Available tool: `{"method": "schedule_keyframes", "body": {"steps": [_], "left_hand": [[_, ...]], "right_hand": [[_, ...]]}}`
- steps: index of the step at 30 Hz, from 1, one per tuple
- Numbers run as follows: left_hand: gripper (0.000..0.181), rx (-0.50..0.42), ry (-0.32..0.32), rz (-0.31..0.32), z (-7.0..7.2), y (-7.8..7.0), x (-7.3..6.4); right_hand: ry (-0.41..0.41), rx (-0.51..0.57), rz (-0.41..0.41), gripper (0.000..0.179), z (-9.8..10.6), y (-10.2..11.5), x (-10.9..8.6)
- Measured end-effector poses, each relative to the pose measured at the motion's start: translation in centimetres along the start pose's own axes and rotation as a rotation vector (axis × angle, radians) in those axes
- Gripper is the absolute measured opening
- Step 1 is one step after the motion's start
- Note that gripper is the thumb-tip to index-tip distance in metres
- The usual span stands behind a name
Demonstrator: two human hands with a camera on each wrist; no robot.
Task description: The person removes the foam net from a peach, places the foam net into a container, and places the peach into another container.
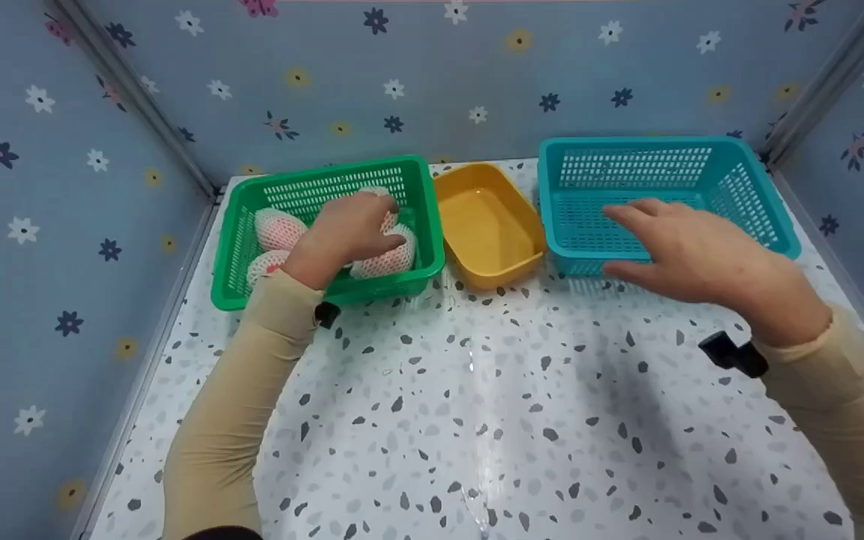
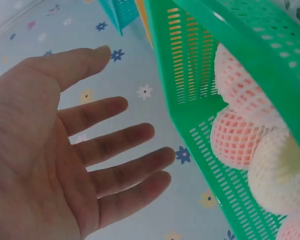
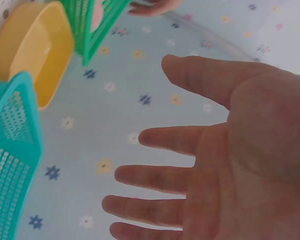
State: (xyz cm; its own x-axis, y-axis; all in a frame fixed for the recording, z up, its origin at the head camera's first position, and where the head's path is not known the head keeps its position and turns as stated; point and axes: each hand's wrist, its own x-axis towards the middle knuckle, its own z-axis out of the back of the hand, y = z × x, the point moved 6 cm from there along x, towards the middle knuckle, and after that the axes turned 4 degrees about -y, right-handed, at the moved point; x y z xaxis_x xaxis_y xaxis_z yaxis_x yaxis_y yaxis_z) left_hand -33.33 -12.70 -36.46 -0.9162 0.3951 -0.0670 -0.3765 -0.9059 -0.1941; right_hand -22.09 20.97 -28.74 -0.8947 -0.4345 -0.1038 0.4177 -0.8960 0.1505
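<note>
Above the green basket (image 1: 432, 247) hovers my left hand (image 1: 349, 231), palm down; the left wrist view shows its fingers (image 2: 125, 145) spread and holding nothing. Inside that basket lie several round things in white foam netting, mostly pink, such as the netted ball (image 1: 280, 229) at the left and the netted ball (image 1: 387, 255) below my thumb. A paler, yellowish netted one (image 2: 277, 175) shows in the left wrist view. My right hand (image 1: 702, 251) hangs over the front of the teal basket (image 1: 672, 142), its fingers (image 3: 155, 180) straight and apart with nothing between them.
A yellow plastic tub (image 1: 488, 225) stands between the two baskets. All three sit at the back of a white speckled table (image 1: 477, 412). Flower-patterned panels (image 1: 439, 82) wall the table in at the back and both sides.
</note>
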Motion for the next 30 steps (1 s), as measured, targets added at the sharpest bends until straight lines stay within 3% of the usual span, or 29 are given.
{"method": "schedule_keyframes", "body": {"steps": [8,14,18,24,30], "left_hand": [[0.05,-0.113,-0.021,0.056,-2.1,1.9,-0.6],[0.054,-0.204,-0.007,0.1,-3.5,2.3,0.0],[0.059,-0.212,0.013,0.138,-4.2,2.0,0.4],[0.062,-0.2,0.044,0.209,-5.3,2.1,0.6],[0.065,-0.171,0.015,0.258,-6.5,3.0,0.6]], "right_hand": [[-0.034,0.021,0.135,0.068,-0.8,3.6,-4.1],[-0.189,0.038,0.276,0.064,-0.8,5.4,-5.5],[-0.258,0.051,0.361,0.062,-0.9,6.1,-6.1],[-0.226,0.086,0.409,0.057,-1.8,6.5,-6.4],[-0.206,0.104,0.431,0.054,-2.7,6.5,-6.2]]}}
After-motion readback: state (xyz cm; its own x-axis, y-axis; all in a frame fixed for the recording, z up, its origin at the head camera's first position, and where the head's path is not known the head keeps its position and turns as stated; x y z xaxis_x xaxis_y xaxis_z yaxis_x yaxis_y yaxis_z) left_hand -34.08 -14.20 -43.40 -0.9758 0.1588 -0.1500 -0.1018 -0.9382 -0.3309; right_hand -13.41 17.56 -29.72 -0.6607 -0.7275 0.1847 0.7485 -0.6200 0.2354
